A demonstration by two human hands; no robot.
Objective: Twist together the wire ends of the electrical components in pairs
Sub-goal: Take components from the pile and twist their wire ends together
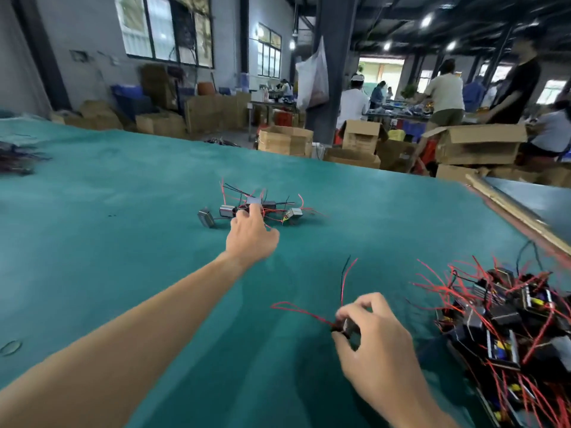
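At the far left edge of the green worktop point(123, 196) lies a dark tangle point(15, 159), too blurred to make out.

The left hand point(250, 233) reaches well forward to a small cluster of parts point(278, 210) near the middle. Its grip is spread. The fingertips point(254, 208) touch the cluster, the thumb stands apart, and nothing is pinched. The step in hand looks like fetching a second part to make a pair.

To the right and nearer the body, the right hand point(370, 338) pinches one part point(347, 327) between thumb and fingers, just above the cloth. That part's red and black wires point(346, 279) stick up, and a red loop trails out to the left.

The next move likely calls for the left grip to close on one part and lift it free of its neighbours' leads. It would then carry the part back beside the right hand so the bare ends can be matched and twisted. Snagging is the risk, since the cluster's wires cross one another.

At the far right a big heap point(509, 329) of wired parts sits close to the worktop's edge, with stray red leads spreading towards the right hand. A wooden strip point(519, 214) runs along that edge.

The bare cloth between the two hands gives good room for the twisting. The heap side is cramped.
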